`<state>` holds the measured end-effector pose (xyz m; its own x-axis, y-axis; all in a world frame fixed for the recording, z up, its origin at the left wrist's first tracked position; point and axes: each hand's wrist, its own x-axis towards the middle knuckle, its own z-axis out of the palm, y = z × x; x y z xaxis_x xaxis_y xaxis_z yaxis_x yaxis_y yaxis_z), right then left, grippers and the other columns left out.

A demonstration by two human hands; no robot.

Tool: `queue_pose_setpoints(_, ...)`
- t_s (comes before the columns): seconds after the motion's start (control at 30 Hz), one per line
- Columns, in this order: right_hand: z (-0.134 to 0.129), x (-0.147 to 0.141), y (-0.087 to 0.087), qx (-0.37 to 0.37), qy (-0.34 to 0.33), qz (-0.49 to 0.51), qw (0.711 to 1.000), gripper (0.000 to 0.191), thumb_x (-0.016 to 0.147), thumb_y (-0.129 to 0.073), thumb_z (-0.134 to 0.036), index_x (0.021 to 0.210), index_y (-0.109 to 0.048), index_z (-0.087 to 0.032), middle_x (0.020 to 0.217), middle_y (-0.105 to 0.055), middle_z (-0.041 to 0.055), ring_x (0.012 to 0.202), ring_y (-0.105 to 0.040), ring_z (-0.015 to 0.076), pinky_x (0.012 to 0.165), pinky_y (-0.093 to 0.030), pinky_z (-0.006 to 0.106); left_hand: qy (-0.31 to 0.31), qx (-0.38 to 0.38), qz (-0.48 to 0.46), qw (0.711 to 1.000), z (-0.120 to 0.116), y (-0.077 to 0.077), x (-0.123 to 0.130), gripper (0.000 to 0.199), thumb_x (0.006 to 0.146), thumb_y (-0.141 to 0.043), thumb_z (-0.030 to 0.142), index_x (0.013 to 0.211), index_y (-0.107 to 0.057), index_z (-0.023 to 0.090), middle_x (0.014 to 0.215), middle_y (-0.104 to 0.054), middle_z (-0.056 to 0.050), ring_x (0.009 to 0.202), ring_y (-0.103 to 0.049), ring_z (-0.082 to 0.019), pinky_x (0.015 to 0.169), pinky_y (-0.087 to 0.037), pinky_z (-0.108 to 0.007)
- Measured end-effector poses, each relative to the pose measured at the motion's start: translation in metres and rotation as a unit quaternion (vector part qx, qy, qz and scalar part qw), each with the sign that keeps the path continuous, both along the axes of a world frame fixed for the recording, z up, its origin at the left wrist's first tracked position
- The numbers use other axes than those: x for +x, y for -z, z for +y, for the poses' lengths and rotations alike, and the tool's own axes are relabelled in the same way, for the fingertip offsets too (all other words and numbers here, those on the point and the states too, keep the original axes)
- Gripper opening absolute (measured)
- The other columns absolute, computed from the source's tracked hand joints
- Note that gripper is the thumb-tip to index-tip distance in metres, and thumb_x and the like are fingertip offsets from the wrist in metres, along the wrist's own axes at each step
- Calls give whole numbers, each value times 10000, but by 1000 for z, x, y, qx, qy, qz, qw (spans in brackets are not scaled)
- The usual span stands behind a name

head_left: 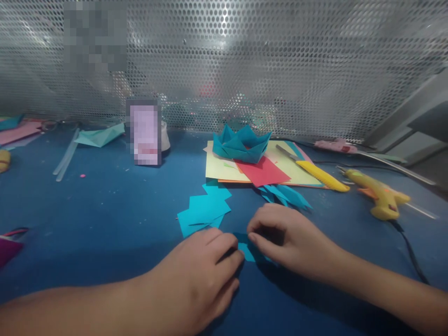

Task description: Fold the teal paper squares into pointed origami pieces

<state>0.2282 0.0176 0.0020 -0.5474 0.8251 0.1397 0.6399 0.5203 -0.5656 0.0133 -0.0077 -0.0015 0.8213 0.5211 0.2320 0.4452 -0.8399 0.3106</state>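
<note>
A small blue piece of paper (248,253) lies low over the table between my two hands, partly covered by them. My left hand (206,270) has its fingers curled at the paper's left side, the tips hidden. From the right, my right hand (283,233) pinches at its upper edge with thumb and fingers bent together. Just beyond my left hand, several loose blue paper squares (206,210) overlap. Folded blue paper pieces (285,195) lie beyond my right hand.
A blue folded-paper bowl shape (241,143) and a red paper square (264,171) rest on stacked coloured sheets (222,168). To the right are a yellow cutter knife (322,175) and a yellow glue gun (380,191) with a cord. A phone (145,133) stands at the back, before a perforated metal panel (224,60).
</note>
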Motion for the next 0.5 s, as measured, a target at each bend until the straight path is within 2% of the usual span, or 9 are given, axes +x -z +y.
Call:
queue_pose_setpoints(0.1, 4, -2, 2, 4, -24, 6, 1000, 115, 838, -572, -224, 767, -655, -186, 670, -640, 13, 651, -556, 144, 609, -410, 263, -12, 32, 24, 999, -4, 2, 3, 146, 872, -478, 153, 938, -602, 112, 957, -610, -117, 830, -564, -239, 706, -531, -377)
queue_pose_setpoints(0.23, 9, -4, 6, 19, -73, 28, 997, 159, 879, -522, -181, 907, -678, -186, 781, -672, 36, 754, -581, 162, 693, -430, 287, -26, 78, 70, 994, -8, 7, 6, 218, 874, -477, 160, 1055, -582, 102, 1019, -615, -119, 860, -566, -238, 738, -525, -377)
queue_pose_setpoints(0.33, 9, -5, 7, 21, -89, 31, 995, 180, 876, -499, -136, 902, -671, -179, 792, -664, 40, 764, -574, 162, 699, -432, 288, -26, 91, 94, 991, -10, 10, 7, 242, 888, -465, 188, 1089, -571, 105, 1069, -610, -122, 867, -564, -247, 722, -518, -385)
queue_pose_setpoints(0.5, 8, -4, 8, 31, -79, 22, 996, 169, 860, -505, -121, 864, -665, -175, 760, -646, 37, 739, -569, 160, 683, -433, 285, -12, 111, 75, 991, -8, 7, 6, 164, 887, -471, 169, 984, -594, 120, 1054, -609, -105, 872, -550, -225, 738, -503, -357)
